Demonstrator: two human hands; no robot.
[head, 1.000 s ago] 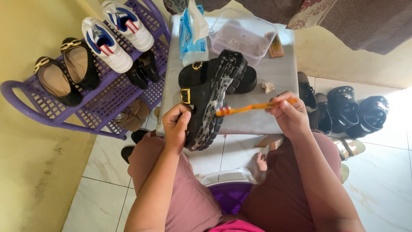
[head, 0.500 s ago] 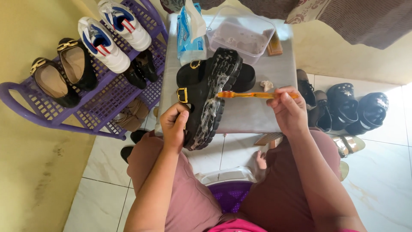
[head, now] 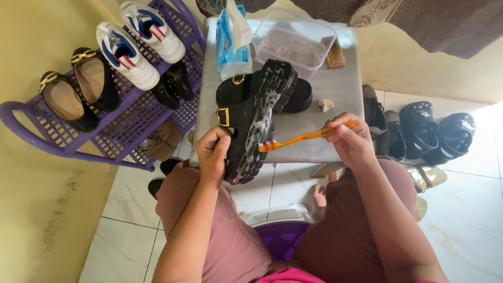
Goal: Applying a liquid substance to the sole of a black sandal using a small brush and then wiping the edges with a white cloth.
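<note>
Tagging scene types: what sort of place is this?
Probably a home entryway or shoe corner: purple plastic shoe rack with sneakers and flats, more dark shoes on the white tiled floor, yellow wall.

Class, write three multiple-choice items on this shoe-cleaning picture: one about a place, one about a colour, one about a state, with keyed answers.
1. Where is the clear plastic tub? A on the grey table; B on the purple rack; C on the floor.
2. What colour is the toothbrush in the right hand? A green; B orange; C white.
3. How does the sole of the black sandal in the left hand look? A dry; B foamy; C torn.

Answers: 1 A, it sits at the table's far end; 2 B, the handle is orange; 3 B, white suds cover the tread.
</note>
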